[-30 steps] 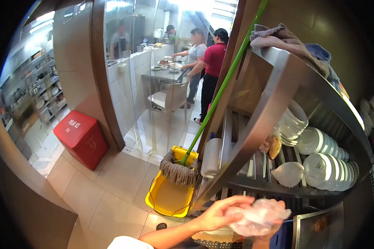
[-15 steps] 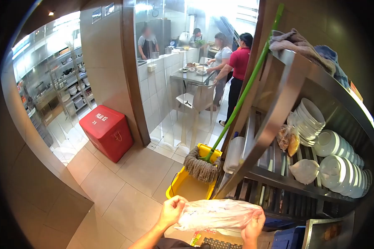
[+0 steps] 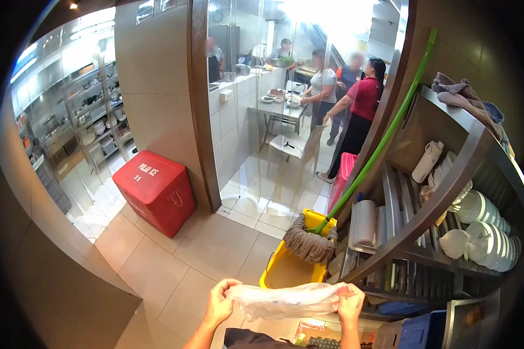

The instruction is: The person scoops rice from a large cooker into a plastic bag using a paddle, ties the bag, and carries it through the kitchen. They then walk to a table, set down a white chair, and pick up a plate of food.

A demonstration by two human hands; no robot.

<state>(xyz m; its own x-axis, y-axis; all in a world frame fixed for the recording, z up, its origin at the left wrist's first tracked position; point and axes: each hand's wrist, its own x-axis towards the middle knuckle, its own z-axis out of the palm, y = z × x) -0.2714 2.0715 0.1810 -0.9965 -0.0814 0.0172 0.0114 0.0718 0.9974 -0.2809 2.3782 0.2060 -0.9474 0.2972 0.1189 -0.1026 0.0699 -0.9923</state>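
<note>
A clear plastic bag (image 3: 285, 301) is stretched sideways between my two hands, low in the head view. My left hand (image 3: 220, 302) is closed on its left end, and my right hand (image 3: 350, 303) pinches the right end. The bag looks thin and crumpled, with faint blue print on it. Just beyond the bag stands a yellow mop bucket (image 3: 278, 263), with a grey mop head (image 3: 310, 243) resting on it and a green handle (image 3: 384, 148) leaning up to the right.
A red ice box (image 3: 157, 189) stands against the wall at left. To the right, a metal rack (image 3: 416, 238) holds stacked white bowls (image 3: 489, 244) and a white bottle (image 3: 428, 161). Past a clear strip curtain, several people work around a metal table (image 3: 273, 109).
The view has shifted left, so the doorway, bucket and rack appear further right. Between my hands the bag is now narrower and more gathered. Another person shows behind the one in red.
</note>
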